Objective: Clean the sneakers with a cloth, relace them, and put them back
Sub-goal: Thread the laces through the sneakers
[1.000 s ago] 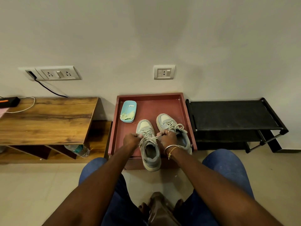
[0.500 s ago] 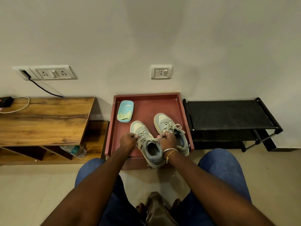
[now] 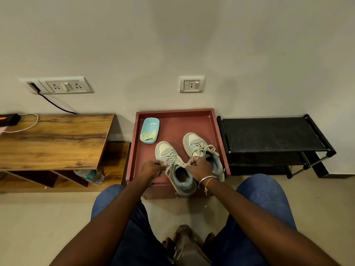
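Observation:
Two light blue and cream sneakers stand on a dark red tray (image 3: pixel 215 131). The left sneaker (image 3: pixel 177 167) points away from me, its heel over the tray's near edge. My left hand (image 3: pixel 152 167) pinches one end of its pale lace (image 3: pixel 171 164) on the shoe's left side. My right hand (image 3: pixel 197 166) pinches the other end on the shoe's right side. The right sneaker (image 3: pixel 199 146) stands behind my right hand, its laces lying loose on top. A pale cloth (image 3: pixel 148 135) lies in a light blue dish (image 3: pixel 150 124) at the tray's far left.
A black shoe rack (image 3: pixel 272 135) stands to the right of the tray against the wall. A low wooden table (image 3: pixel 53 139) is on the left, with a plastic bottle (image 3: pixel 90 176) under it. My knees in blue jeans frame the tiled floor below.
My two hands stayed at the left sneaker's laces, drawing a little closer to the shoe's collar. The sneaker's toe has swung slightly to the left.

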